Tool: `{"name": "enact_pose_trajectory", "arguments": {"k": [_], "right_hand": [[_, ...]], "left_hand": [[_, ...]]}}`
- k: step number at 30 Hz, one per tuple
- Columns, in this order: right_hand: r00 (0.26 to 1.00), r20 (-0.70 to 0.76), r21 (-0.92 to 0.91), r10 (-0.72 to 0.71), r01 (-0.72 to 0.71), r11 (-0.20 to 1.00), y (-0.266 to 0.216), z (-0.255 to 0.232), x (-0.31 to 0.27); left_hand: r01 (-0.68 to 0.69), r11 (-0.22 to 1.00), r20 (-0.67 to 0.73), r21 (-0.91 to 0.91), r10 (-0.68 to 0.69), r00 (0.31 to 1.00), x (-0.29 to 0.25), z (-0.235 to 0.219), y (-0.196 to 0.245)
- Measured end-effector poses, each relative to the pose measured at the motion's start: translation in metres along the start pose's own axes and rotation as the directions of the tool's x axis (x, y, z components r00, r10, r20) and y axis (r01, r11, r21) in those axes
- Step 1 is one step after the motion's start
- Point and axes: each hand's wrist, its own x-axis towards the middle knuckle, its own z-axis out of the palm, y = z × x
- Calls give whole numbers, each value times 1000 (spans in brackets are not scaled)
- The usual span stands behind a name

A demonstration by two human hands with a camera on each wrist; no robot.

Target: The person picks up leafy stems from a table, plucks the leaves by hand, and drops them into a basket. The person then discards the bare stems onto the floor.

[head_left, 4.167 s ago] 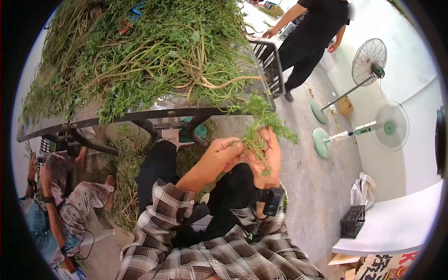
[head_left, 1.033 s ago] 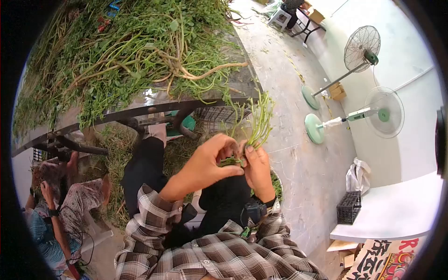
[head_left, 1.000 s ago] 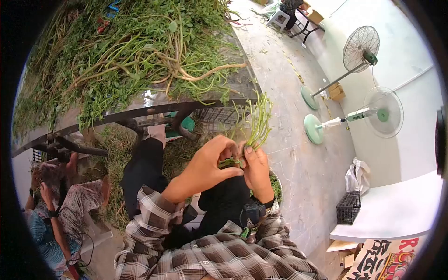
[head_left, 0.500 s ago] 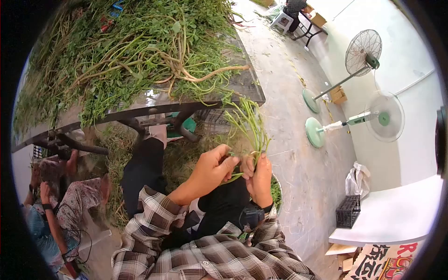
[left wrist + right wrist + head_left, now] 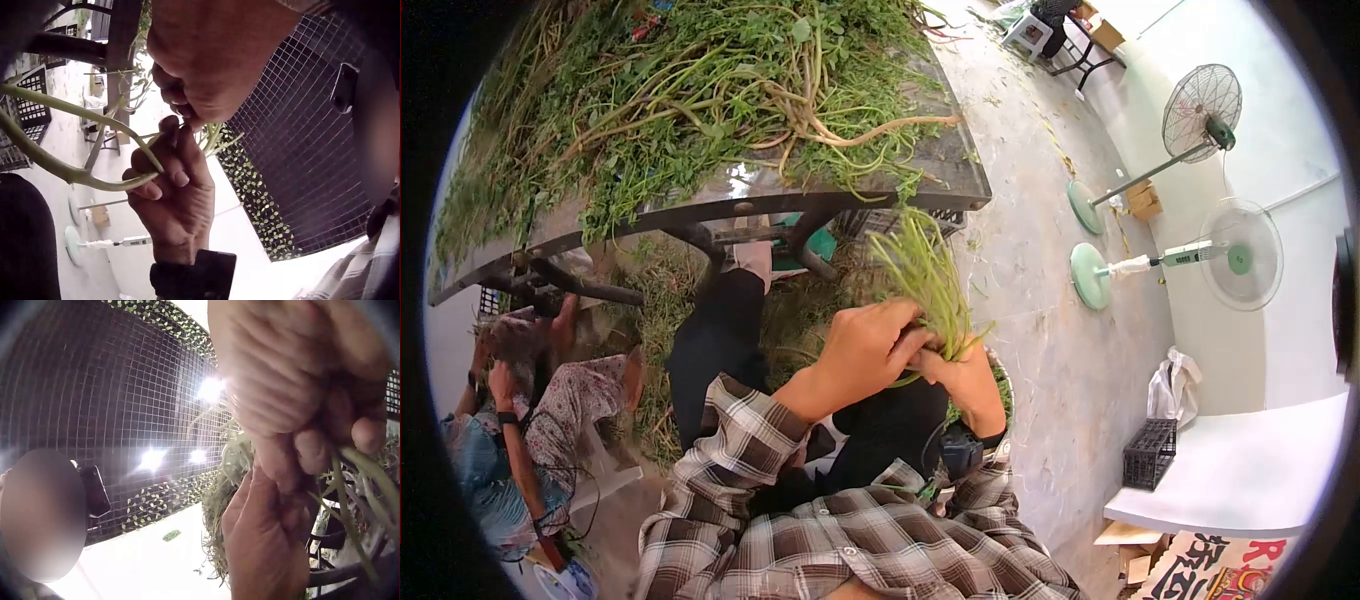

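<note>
A bunch of thin green stems (image 5: 928,275) fans up from the right hand (image 5: 972,385), whose fingers curl round its lower part. The left hand (image 5: 855,360) meets it from the left, pinching at the stems with curled fingers. In the left wrist view, two thicker stems (image 5: 69,172) run out leftward from the right hand (image 5: 175,194), and the left hand (image 5: 212,59) touches its fingertips. The right wrist view has the right hand (image 5: 294,375) over the left hand (image 5: 262,540), fingertips together; stems (image 5: 350,506) hang beside them. Exactly what lies between the fingertips is hidden.
A table (image 5: 800,207) piled with leafy greens (image 5: 700,100) stands ahead. More greenery (image 5: 662,330) covers the floor beneath. A seated person (image 5: 520,440) is at the left. Two fans (image 5: 1202,112) stand at the right, near a black crate (image 5: 1150,453) on a white surface (image 5: 1250,470).
The left hand has moved up and right against the right hand. The stem bunch now leans left, and the head view has shifted slightly. Earlier, the person standing beyond the table went out of view.
</note>
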Motion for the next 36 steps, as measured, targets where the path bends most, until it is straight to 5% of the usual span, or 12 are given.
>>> {"name": "enact_pose_trajectory", "arguments": {"k": [4, 6, 8, 12, 13, 16, 17, 21, 24, 27, 34, 36], "right_hand": [[998, -45, 83, 40, -37, 996, 5, 0, -1], [996, 69, -133, -56, 64, 989, 6, -3, -5], [998, 32, -85, -46, 48, 995, 9, -3, -10], [994, -105, 78, 0, 8, 997, 12, -11, -18], [993, -119, 93, -26, 38, 995, 10, -14, -18], [988, -136, 108, -79, 94, 990, 9, -20, -18], [988, -127, 103, -92, 105, 989, 9, -22, -17], [992, -101, 135, -72, 86, 987, 8, -25, -17], [992, -100, 100, -73, 83, 992, 5, -21, -18], [988, -90, 57, -125, 130, 990, 9, -19, -17], [992, -110, 1, -56, 56, 998, 9, -14, -11], [980, -195, 75, 35, -21, 997, 6, -13, -8]], "left_hand": [[45, 999, -16, 28, -45, 999, -1, 1, -9], [242, 967, -228, 79, -219, 949, 4, -6, -18], [295, 910, -335, -290, -385, 860, 20, -28, -21], [444, 878, -8, -180, -453, 892, 11, -31, -17], [511, 851, 144, 122, -525, 839, 16, -33, -12], [360, 923, 295, 134, -384, 875, 9, -22, -22], [479, 876, 437, 58, -454, 777, 8, -19, -23], [589, 777, 558, -222, -394, 730, 3, 1, -29], [632, 664, 459, -399, -451, 765, 1, 10, -28], [584, 740, 301, -333, -503, 810, 5, 6, -19], [621, 680, 276, -391, -556, 784, 6, -1, -13], [435, 847, 224, -306, -380, 898, 5, -2, -11]]}}
